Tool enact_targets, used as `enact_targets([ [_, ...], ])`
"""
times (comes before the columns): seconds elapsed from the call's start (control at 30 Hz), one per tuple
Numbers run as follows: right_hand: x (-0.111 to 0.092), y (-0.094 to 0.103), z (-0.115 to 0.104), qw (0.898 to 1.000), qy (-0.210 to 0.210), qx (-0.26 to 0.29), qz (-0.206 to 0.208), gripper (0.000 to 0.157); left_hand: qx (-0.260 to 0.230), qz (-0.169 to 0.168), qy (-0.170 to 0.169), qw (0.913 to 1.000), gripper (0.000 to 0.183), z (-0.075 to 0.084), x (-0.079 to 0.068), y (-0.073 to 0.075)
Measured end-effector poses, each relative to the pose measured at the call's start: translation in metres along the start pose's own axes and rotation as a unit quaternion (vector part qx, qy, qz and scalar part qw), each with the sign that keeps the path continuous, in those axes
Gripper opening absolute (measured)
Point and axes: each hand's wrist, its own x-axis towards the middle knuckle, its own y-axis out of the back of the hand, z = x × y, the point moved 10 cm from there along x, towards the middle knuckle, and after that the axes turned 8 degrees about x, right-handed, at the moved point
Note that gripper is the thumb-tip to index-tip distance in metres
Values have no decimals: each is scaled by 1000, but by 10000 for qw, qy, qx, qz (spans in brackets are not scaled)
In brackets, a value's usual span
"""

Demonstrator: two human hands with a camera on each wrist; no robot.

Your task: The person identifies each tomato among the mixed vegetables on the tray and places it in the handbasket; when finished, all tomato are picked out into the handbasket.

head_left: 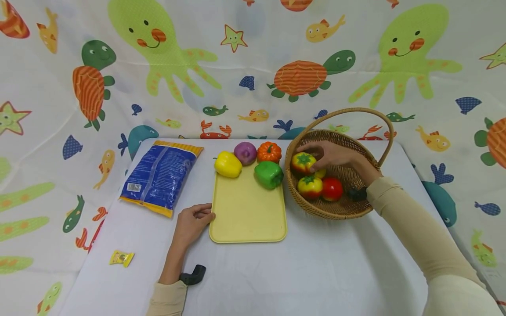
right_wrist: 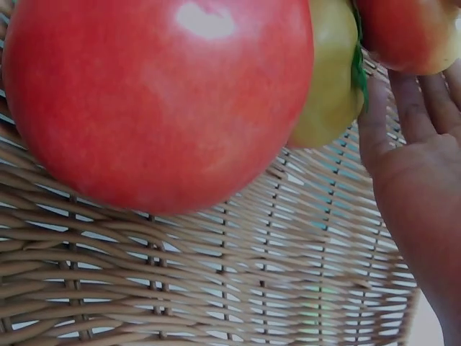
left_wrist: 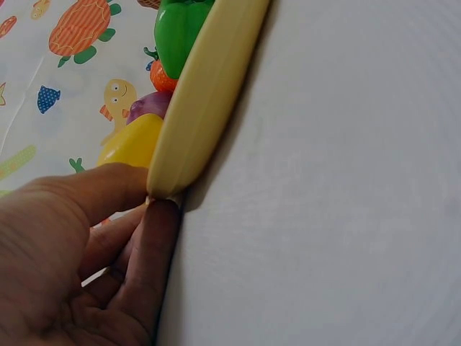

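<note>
My left hand pinches the left rim of a pale yellow tray; in the left wrist view the thumb lies above the rim and fingers below. On the tray's far part sit a yellow pepper, a purple onion, an orange pumpkin and a green pepper. Inside a wicker basket, my right hand grips a red-and-yellow tomato. Another such tomato and a red tomato lie just below it. A yellowish piece is partly hidden behind them.
A blue and yellow packet lies left of the tray. Near the table's left edge is a small yellow wrapped piece. The basket's tall handle arches over its far side. A sea-animal cloth hangs behind the white table.
</note>
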Motion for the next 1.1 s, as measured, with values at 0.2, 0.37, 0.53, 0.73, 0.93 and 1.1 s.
enact_targets([
  [0.2, -1, -7, 1, 9998, 16, -56, -178, 67, -8, -17, -38, 10000, 36, 0, 1, -1],
  [0.37, -3, -9, 2, 9997, 0, -191, -180, 69, 16, -42, -61, 10000, 36, -1, 2, -3],
  [0.53, -2, -9, 3, 9996, -84, -164, -192, 69, 17, -42, -52, 10000, 36, -1, 4, -4],
  [0.73, -3, -4, 1, 9995, -55, -304, -107, 72, 7, -111, -78, 9999, 36, 2, 8, -5],
  [0.93, -21, 8, -20, 9960, -141, -702, 528, 63, 507, -263, -159, 9982, 39, 5, 9, -1],
  [1.1, -64, 20, -59, 9851, 106, -1186, 1238, 52, 1243, -11, -647, 9901, 43, 31, 14, 21],
])
